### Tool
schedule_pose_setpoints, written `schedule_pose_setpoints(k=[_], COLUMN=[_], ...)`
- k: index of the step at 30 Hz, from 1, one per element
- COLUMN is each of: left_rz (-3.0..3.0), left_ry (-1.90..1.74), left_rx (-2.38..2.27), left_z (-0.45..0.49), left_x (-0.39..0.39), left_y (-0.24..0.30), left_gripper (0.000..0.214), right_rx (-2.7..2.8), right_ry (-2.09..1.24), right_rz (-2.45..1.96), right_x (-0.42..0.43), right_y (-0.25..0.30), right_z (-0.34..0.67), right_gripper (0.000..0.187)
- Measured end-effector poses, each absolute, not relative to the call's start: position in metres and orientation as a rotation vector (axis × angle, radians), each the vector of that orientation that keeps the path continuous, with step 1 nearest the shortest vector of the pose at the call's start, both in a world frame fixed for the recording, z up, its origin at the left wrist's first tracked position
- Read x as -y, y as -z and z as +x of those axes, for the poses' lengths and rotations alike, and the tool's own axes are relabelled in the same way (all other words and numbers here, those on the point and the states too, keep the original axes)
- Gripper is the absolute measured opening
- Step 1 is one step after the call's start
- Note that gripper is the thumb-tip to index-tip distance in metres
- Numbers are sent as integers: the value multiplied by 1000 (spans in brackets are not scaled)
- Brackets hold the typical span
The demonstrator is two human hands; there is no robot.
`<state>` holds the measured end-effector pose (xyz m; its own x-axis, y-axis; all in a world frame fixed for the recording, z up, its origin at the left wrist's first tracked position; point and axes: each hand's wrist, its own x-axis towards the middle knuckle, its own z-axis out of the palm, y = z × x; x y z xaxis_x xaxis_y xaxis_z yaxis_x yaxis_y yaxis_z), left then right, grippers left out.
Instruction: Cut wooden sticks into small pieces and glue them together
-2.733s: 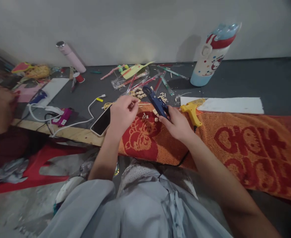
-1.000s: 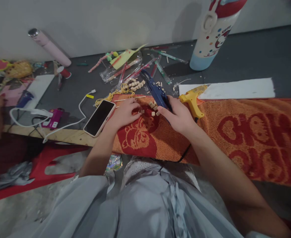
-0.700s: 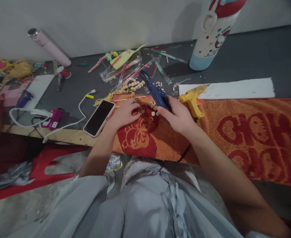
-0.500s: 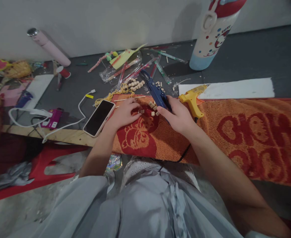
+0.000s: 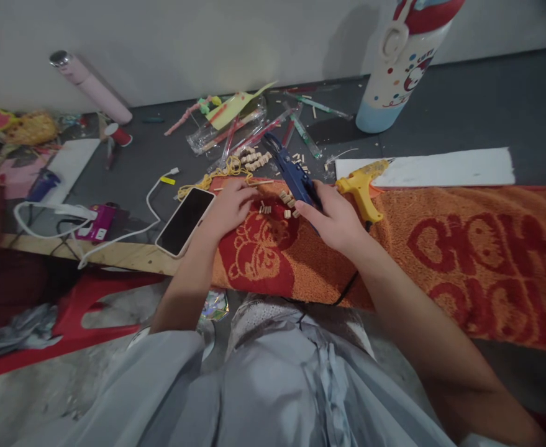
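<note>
Orange terry towel (image 5: 440, 261) covers the near edge of the worktop (image 5: 463, 124), and we place everything by it. Our right hand (image 5: 333, 217) is closed around the handles of the blue cutter (image 5: 291, 171), whose nose reaches past the towel's far hem. Our left hand (image 5: 228, 208) lies palm down on the towel's left end, fingers curled over a thin wooden stick (image 5: 264, 182) along that hem. We cannot tell whether it actually pinches the stick. Small wooden bits (image 5: 286, 205) lie on the towel between the two hands. A phone (image 5: 185, 221) rests just off the towel's left end, and a glue gun (image 5: 360, 186) sits on its far hem.

We judge the stick light and stiff but easy to snap, so it is best taken near its middle. The bits are tiny and likely to snag in the pile. The cutter is rigid and is held by its handles.

Half a second ago our left fingertips sat among the bits. Now they have slid toward the far hem, leaving the bits uncovered. The right hand and cutter have not shifted.
</note>
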<state>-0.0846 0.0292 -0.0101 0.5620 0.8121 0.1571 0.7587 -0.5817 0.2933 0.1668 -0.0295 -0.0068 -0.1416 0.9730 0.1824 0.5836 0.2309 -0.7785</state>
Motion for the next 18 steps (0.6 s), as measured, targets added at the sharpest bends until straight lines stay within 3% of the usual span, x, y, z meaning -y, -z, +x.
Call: schedule_pose_setpoints(k=[18], left_rz=[2728], left_ry=[-280], left_rx=[-1465], left_z=[-78], left_x=[-23], left_y=[6], left_gripper=[16], right_rx=[1833], right_ry=[-685], right_rz=[-1423], right_x=[31], right_y=[6], right_z=[166], right_gripper=[35])
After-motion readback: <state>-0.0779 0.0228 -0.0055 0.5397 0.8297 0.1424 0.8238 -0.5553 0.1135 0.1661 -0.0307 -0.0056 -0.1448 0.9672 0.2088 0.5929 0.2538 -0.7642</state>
